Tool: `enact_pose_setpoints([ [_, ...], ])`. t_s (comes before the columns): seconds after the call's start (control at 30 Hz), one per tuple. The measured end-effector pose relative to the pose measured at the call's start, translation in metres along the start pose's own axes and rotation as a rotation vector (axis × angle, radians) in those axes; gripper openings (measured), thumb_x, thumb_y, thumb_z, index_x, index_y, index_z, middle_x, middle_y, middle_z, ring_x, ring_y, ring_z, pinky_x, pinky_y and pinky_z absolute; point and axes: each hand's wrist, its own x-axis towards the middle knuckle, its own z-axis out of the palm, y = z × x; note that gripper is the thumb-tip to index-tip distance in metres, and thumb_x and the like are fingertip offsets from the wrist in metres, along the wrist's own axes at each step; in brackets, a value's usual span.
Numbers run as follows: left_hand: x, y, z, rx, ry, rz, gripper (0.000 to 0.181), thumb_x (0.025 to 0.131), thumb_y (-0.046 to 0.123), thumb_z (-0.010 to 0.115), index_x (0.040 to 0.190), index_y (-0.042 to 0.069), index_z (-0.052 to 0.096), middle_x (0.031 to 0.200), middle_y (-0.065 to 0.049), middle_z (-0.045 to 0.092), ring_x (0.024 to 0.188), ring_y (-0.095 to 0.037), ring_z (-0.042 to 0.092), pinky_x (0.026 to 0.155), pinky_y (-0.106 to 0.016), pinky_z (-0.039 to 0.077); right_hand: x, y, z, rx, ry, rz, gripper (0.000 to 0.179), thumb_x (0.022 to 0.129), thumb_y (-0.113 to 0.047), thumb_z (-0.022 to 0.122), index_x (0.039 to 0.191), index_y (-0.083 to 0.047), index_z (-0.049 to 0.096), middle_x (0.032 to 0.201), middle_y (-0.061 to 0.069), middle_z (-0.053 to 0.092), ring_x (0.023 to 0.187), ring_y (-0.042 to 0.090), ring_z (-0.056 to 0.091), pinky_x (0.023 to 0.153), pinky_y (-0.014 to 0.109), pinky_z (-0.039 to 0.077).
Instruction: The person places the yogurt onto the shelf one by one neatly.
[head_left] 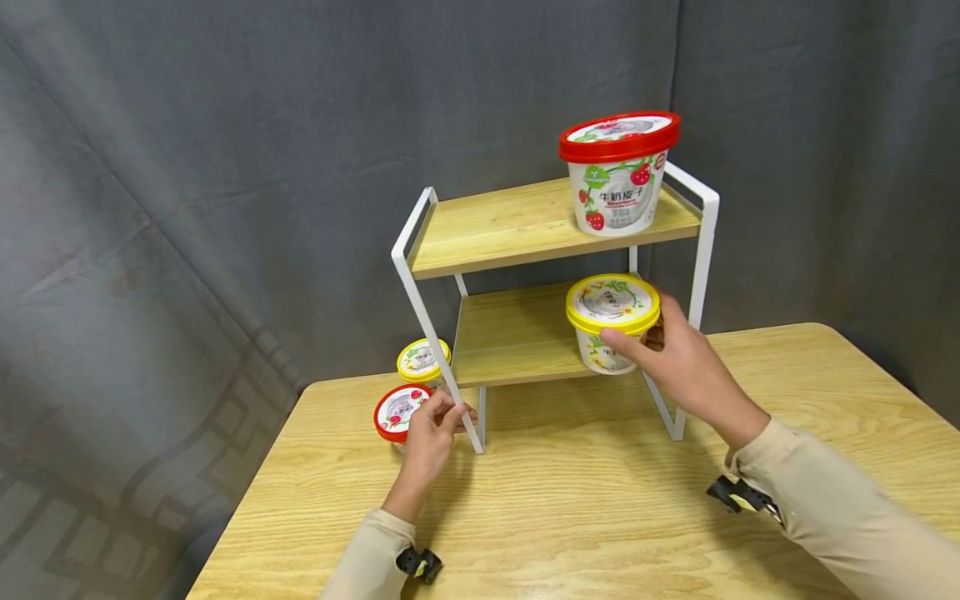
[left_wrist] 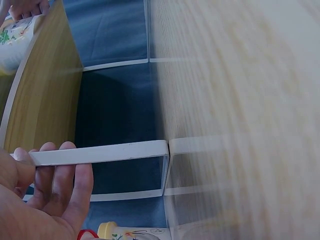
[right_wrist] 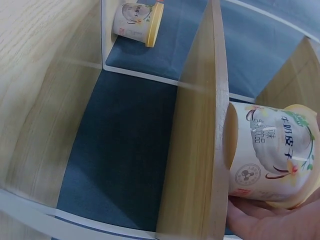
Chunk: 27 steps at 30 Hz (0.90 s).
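Note:
My right hand (head_left: 693, 362) grips a yellow-lidded paper tub (head_left: 611, 321) from its right side, thumb in front. The tub is upright at the front edge of the rack's lower shelf (head_left: 517, 333); in the right wrist view its base meets the board's edge. My left hand (head_left: 431, 442) holds the rack's white front left leg (left_wrist: 110, 154) between thumb and fingers. Just left of that hand stands a red-lidded tub (head_left: 401, 412), partly hidden by it. Another yellow-lidded tub (head_left: 422, 360) stands behind, partly covered by the leg.
On the upper shelf (head_left: 487, 225), a red-lidded strawberry tub (head_left: 618, 179) stands at the right end near its front edge. The two-tier rack stands on a wooden table (head_left: 562, 500). Grey cloth (head_left: 300, 125) hangs behind the table.

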Motion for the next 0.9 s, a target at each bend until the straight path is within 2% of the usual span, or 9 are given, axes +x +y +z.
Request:
enact_pose_setpoints([
  [0.33,0.000,0.000,0.000,-0.001,-0.002,0.003,0.012,0.098,-0.002,0.055,0.091,-0.012,0.055,0.096,-0.033,0.069,0.082,-0.009,0.071,0.075,-0.028,0.061,0.005,0.001,0.006,0.015,0.016,-0.017,0.085,0.098,-0.045,0.059,0.157,-0.006,0.011,0.144,0.025,0.043,0.125,0.039,0.053,0.104,0.056,0.047],
  [0.67,0.000,-0.001,-0.002,0.006,0.007,0.004,0.012,0.098,-0.003,0.055,0.091,-0.012,0.055,0.096,-0.033,0.069,0.083,-0.015,0.073,0.076,-0.029,0.061,0.010,0.001,0.010,0.022,0.016,-0.030,0.084,0.099,-0.044,0.058,0.157,-0.008,0.009,0.144,0.025,0.042,0.125,0.039,0.052,0.103,0.056,0.047],
  [0.9,-0.001,0.000,-0.001,0.015,0.001,-0.002,0.012,0.098,-0.001,0.056,0.093,-0.012,0.057,0.097,-0.032,0.070,0.083,-0.015,0.072,0.076,-0.030,0.062,0.010,0.002,0.010,0.023,0.035,-0.026,0.083,0.099,-0.043,0.057,0.156,-0.006,0.009,0.143,0.025,0.042,0.122,0.038,0.053,0.098,0.047,0.049],
])
